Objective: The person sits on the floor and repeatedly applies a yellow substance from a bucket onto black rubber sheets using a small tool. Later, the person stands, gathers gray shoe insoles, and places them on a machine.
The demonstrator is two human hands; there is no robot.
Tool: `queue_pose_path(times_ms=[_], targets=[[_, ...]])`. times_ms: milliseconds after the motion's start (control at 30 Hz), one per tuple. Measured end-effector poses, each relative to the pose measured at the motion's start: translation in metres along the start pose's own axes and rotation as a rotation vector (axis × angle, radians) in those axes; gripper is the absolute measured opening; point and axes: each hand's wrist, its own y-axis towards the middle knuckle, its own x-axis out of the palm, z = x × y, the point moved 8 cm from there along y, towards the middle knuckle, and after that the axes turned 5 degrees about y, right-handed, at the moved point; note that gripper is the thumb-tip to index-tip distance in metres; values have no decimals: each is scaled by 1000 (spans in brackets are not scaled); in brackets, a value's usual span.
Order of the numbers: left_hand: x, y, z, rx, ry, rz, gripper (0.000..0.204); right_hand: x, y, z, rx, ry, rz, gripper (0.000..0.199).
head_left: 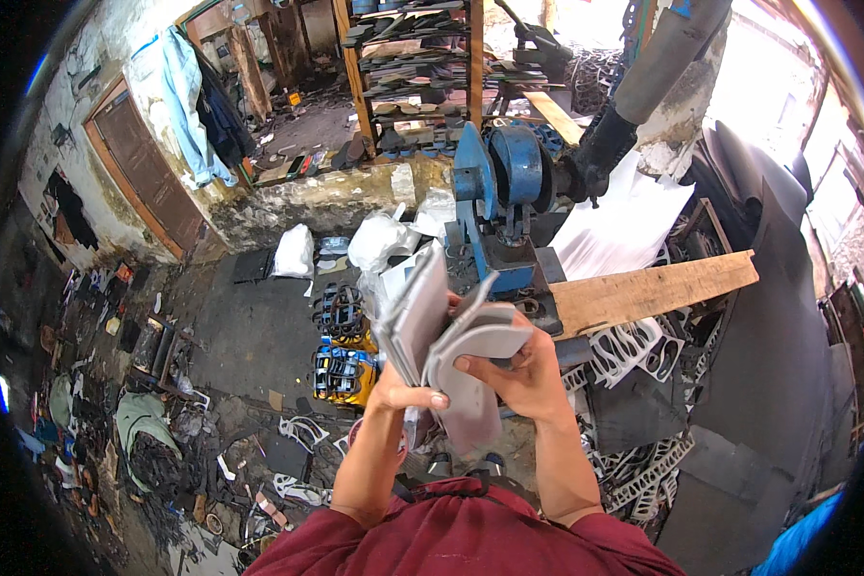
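Note:
My left hand (pixel 401 392) is closed round a stack of flat, light grey foam soles (pixel 420 312), held on edge with its thumb across their lower part. Close against it, my right hand (pixel 536 380) grips a second bunch of grey soles (pixel 480 344) with rounded ends, fanned slightly apart, its thumb pressing on the front one. The two bunches meet between my hands, and their lower ends hang blurred in front of me. Fingers behind the soles are mostly hidden. Just beyond my hands stands a blue machine (pixel 499 192) with a wheel.
A wooden plank (pixel 653 290) juts right from the machine, above white cut-out scraps (pixel 634 350). Black sheets (pixel 773 317) lean at the right. Strapped blue-and-yellow bundles (pixel 343 374) and white bags (pixel 379 242) stand left of my hands. Shelves (pixel 413 62) of flat pieces rise behind; scraps litter the left floor.

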Motion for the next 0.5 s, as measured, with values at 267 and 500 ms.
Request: queue_pose_path(times_ms=[267, 500], targets=[[-19, -8, -9, -82, 44, 9, 117, -7, -12, 23, 222, 174, 38, 36], [-136, -20, 68, 117, -114, 249, 116, -133, -91, -93, 8, 134, 480, 62]])
